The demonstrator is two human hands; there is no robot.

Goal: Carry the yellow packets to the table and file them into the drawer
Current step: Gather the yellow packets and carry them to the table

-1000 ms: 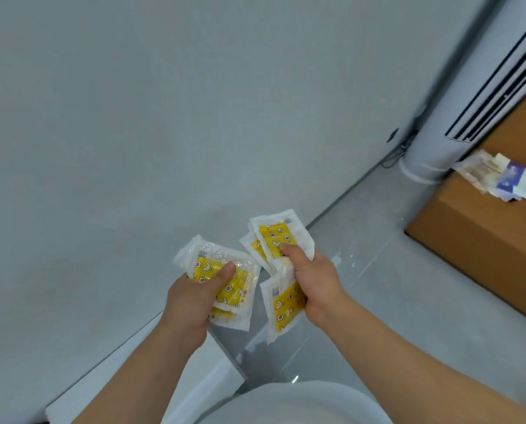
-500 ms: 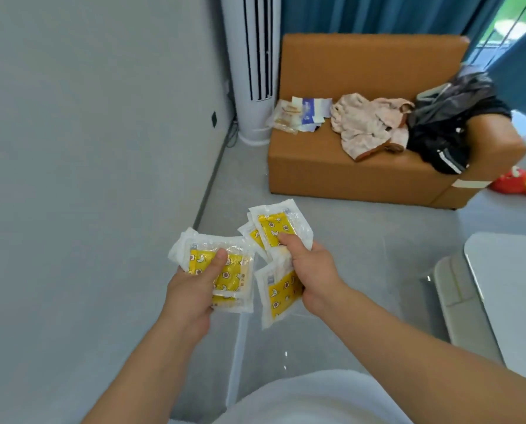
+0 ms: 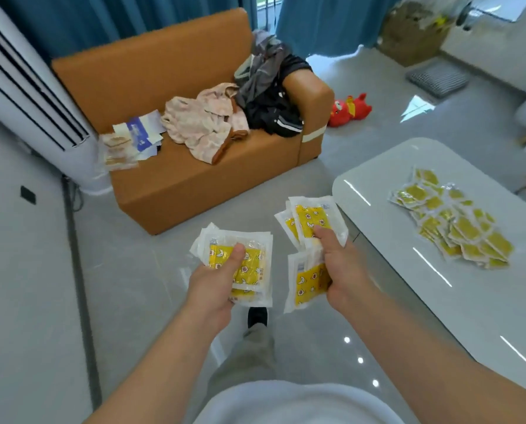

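My left hand (image 3: 214, 286) grips a flat stack of yellow packets (image 3: 249, 261) in clear wrappers, thumb pressed on top. My right hand (image 3: 342, 267) clutches a fanned bunch of the same yellow packets (image 3: 309, 218), some sticking up above the fist and some hanging below it. Both hands are held in front of me above the grey floor. To the right stands a glossy white table (image 3: 408, 286) with a spread pile of yellow packets (image 3: 457, 221) lying on its top. No drawer is visible.
An orange sofa (image 3: 176, 185) ahead carries clothes (image 3: 206, 123) and paper packets (image 3: 133, 139). A white tower air conditioner (image 3: 32, 96) stands at the left by the wall. A red plush toy (image 3: 349, 108) lies on the floor beyond the sofa. My shoe (image 3: 257, 316) shows below my hands.
The view has swung right from the wall to the room: the sofa has shifted left and the white table with its packet pile has come into sight. Both hands keep their packets.
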